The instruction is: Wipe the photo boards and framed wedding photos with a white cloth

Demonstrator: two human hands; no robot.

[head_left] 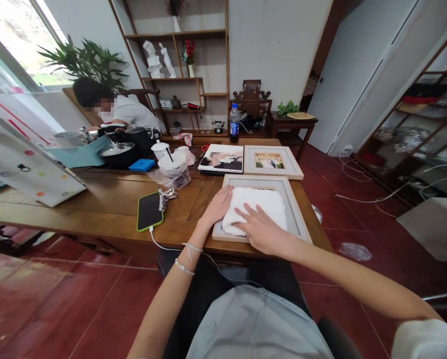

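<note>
A folded white towel point(262, 207) lies on a light wooden picture frame point(296, 212) at the near edge of the brown table point(107, 199). My left hand point(218, 205) rests flat against the towel's left side, fingers stretched out. My right hand point(262, 230) lies open on the towel's near part, fingers spread and pressing down. Neither hand grips anything.
Behind the frame lie a second framed photo point(272, 161) and a photo print point(221, 158). A green-cased phone point(149, 211) with a cable, a crumpled wrapper point(167, 197), a bagged cup point(174, 169) and pots point(118, 152) sit to the left. Another person point(113, 109) sits at the far left.
</note>
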